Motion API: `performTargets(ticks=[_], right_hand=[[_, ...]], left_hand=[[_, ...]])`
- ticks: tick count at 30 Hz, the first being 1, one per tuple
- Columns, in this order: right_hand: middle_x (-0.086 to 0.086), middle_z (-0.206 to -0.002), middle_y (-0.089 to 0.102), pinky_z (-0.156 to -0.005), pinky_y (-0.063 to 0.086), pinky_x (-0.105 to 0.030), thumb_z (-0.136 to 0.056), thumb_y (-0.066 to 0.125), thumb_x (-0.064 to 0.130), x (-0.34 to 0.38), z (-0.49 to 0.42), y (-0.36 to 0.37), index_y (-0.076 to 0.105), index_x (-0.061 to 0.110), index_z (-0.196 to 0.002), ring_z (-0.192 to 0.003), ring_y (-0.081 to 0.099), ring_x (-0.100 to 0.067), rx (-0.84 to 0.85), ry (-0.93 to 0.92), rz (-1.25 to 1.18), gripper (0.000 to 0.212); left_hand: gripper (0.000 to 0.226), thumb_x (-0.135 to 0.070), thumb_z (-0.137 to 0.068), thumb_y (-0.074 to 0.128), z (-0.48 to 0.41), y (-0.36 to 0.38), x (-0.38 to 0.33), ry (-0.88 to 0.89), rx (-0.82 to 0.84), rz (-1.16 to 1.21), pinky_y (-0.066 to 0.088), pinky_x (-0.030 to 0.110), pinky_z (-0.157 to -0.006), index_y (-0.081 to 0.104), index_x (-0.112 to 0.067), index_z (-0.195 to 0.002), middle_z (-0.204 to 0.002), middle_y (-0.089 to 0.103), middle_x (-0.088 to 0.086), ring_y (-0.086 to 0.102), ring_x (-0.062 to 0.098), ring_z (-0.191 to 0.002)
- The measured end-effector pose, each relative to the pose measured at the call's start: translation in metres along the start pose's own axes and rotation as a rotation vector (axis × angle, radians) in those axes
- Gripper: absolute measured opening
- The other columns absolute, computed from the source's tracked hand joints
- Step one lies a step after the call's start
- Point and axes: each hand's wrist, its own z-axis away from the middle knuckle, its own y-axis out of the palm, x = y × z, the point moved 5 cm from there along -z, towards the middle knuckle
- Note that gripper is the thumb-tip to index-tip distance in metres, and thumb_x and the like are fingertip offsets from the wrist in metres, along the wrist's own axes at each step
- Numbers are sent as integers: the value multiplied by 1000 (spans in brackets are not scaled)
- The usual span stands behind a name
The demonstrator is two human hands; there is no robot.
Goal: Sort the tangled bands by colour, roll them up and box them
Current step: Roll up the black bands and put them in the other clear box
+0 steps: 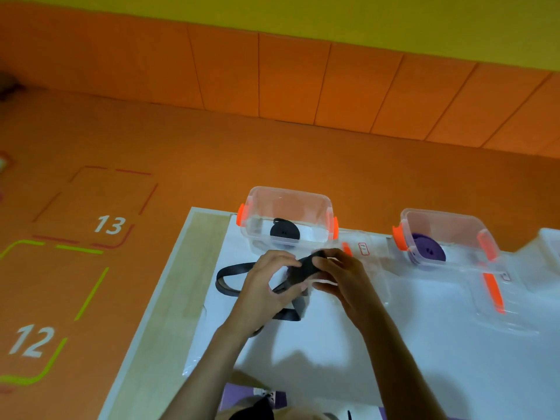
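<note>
Judging by the boxes, the sorting is well along. A rolled black band (pixel 284 233) lies in the clear plastic box with orange latches (pixel 321 201) at upper centre, and a rolled purple band (pixel 429 251) lies in the matching clear box (pixel 472 221) at upper right. Both are unlidded; one clear lid with an orange clip (pixel 497 298) rests on the white table (pixel 348 359).

A loose black elastic band (pixel 304 265) is mid-frame, only partly wound, its free loop trailing left on the table. The left hand (pixel 263 284) and right hand (pixel 345 277) meet over it, fingers curled and pinching the wound end.
</note>
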Motion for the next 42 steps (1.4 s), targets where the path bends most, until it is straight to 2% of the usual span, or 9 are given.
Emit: performTargets(ticks=[2, 4, 8, 13, 17, 22, 27, 32, 42], right_hand=[[3, -91, 80, -65, 61, -24, -92, 77, 17, 5, -1, 8, 77, 38, -77, -86, 79, -15, 33, 14, 52, 26], [6, -88, 80, -61, 59, -21, -82, 77, 26, 10, 1, 16, 76, 39, -77, -83, 79, -12, 53, 31, 49, 13], [-8, -102, 80, -72, 62, -27, -85, 77, 34, 15, -3, 24, 74, 16, -106, -94, 80, -19, 133, 107, 0, 28], [-20, -118, 75, -81, 61, -24, -101, 65, 8, 8, -13, 35, 73, -2, -114, -105, 77, -21, 201, 223, -356, 18], [-18, -120, 75, -83, 59, -19, -103, 63, 5, 14, -14, 45, 81, 0, -107, -106, 75, -17, 273, 246, -519, 19], [-18, -116, 74, -75, 62, -21, -90, 72, 6, 20, -13, 57, 64, -2, -133, -97, 77, -19, 278, 339, -739, 44], [-11, -111, 75, -79, 58, -23, -84, 81, 13, 16, -12, 68, 74, 8, -118, -94, 69, -17, 248, 469, -759, 35], [-13, -106, 79, -74, 60, -22, -95, 72, 6, 9, -25, 65, 78, 6, -110, -95, 75, -18, 148, 338, -658, 16], [-15, -110, 80, -88, 62, -30, -82, 89, 26, 26, -27, 64, 75, 5, -120, -104, 78, -30, 91, -57, -235, 46]], left_hand=[[25, -30, -88, 86, 0, -4, -7, 17, -53, 37, 51, 23, -100, 71, -26, -108, -121, 66, -15, 65, 16, -119], [17, -24, -90, 85, 0, -9, -10, 44, -105, 32, 55, 29, -96, 73, -21, -102, -116, 70, -13, 68, 16, -113], [17, -17, -92, 81, -2, -23, -8, -32, -107, 94, 58, 35, -98, 74, -24, -106, -115, 74, -11, 72, 17, -111], [19, -25, -92, 82, -8, -37, -8, -81, -57, 204, 59, 36, -98, 78, -32, -109, -117, 76, -4, 72, 24, -115], [22, -12, -90, 83, -16, -44, -8, -138, -45, 345, 59, 34, -99, 80, -28, -105, -114, 77, 1, 72, 26, -113], [16, -11, -96, 76, -25, -48, -11, -143, -139, 436, 56, 25, -93, 77, -23, -107, -114, 76, 2, 72, 21, -107], [18, -12, -87, 83, -28, -46, -4, -207, -265, 554, 57, 26, -93, 81, -21, -102, -114, 78, 4, 73, 21, -111], [17, -20, -84, 85, -34, -45, -2, -246, -313, 622, 58, 22, -87, 82, -19, -100, -108, 80, 6, 76, 22, -105], [4, -27, -96, 78, -42, -49, 10, -249, -422, 436, 58, 25, -78, 79, -29, -93, -90, 78, 0, 75, 17, -87]])
